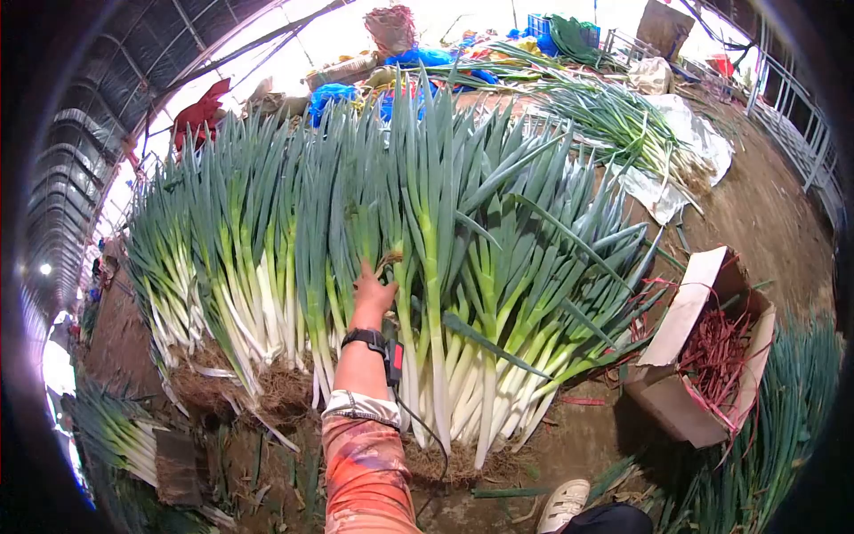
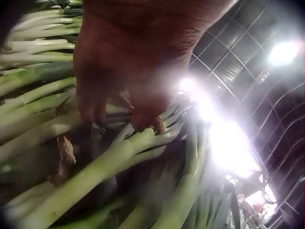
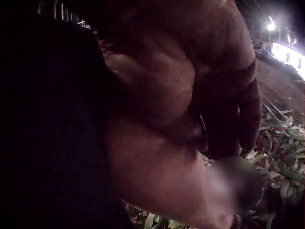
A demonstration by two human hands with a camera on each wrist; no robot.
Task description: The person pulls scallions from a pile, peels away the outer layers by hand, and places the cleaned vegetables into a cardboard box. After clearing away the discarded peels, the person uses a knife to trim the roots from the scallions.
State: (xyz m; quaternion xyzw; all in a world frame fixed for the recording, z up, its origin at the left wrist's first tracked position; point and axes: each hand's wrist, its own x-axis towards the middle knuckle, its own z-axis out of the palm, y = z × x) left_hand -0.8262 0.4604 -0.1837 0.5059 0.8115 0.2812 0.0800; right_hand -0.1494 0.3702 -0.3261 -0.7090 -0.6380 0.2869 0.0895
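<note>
Large green onions stand upright in tight bunches, with white shanks, green leaves and brown roots at the ground. Into the middle of them reaches my left hand, its fingers curled around a stalk just where the leaves split. A dry brown leaf shows by the fingertips. From the left wrist, the fingers bend down over a pale green stalk, their tips partly hidden among leaves. The head view does not include my right hand; in its own dark wrist view the fingers hang loosely beside a dark trouser leg.
An open cardboard box of dark red ties stands at the right. More green onions lie on a white sheet at the back right. A shoe is at the bottom edge. Leaf scraps litter the soil.
</note>
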